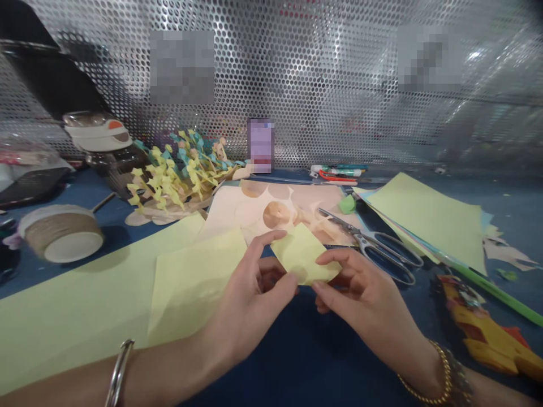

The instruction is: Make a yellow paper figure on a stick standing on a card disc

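Well, our left hand [250, 305] and right hand [365, 294] pinch a small pale-yellow paper square [302, 254] near its lower edge, the fingers [333, 257] set narrow on either side. A slack grip could let it slip or crease; steel scissors [373, 243] lie close at two o'clock, where a dropped corner could snag.

Two hands [307, 294] pinch one small yellow paper square [301, 254] between them; left of the grip lie two larger yellow sheets [193, 288] (one overlapping the other) and one tape roll [61, 234]; right of it, one pair of scissors [377, 249].
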Demonstrator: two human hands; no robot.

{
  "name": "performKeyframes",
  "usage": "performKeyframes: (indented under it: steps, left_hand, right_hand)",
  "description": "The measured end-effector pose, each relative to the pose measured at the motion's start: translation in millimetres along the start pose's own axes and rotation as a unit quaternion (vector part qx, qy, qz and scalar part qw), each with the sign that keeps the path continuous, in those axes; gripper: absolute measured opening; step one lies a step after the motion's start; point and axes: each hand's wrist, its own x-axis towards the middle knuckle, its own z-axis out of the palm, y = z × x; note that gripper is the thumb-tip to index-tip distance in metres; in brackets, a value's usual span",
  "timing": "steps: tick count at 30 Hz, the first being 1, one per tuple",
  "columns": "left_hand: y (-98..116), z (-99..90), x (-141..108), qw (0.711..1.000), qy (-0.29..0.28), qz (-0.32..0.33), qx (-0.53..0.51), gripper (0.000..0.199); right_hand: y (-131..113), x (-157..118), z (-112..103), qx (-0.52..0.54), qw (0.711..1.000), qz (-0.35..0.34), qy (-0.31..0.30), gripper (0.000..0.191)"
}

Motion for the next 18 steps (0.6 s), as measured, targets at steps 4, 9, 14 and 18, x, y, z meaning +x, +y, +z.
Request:
performKeyframes:
  steps: [4, 9, 14, 18]
  left_hand:
    - [-2.5, 0.8, -0.4, 0.999, 0.008, -0.005, 0.050, 0.061]
    - [-6.3, 0.3, -0.5, 0.998, 0.023, -0.004, 0.062, 0.060]
    - [-7.4, -0.4, 0.0, 0.997, 0.032, 0.001, 0.065, 0.063]
    - [-8.5, 0.1, -0.7, 0.999, 0.029, 0.004, 0.043, 0.069]
  right_hand:
    - [-0.1, 0.2, 0.2, 0.001, 1.000, -0.004, 0.003, 0.019]
    - [1.4, -1.5, -0.5, -0.017, 1.000, -0.015, -0.006, 0.018]
    - [1.8, -1.7, -0.8, -0.031, 0.999, -0.039, -0.012, 0.018]
    - [2.2, -2.5, -0.7, -0.021, 0.999, -0.042, -0.006, 0.023]
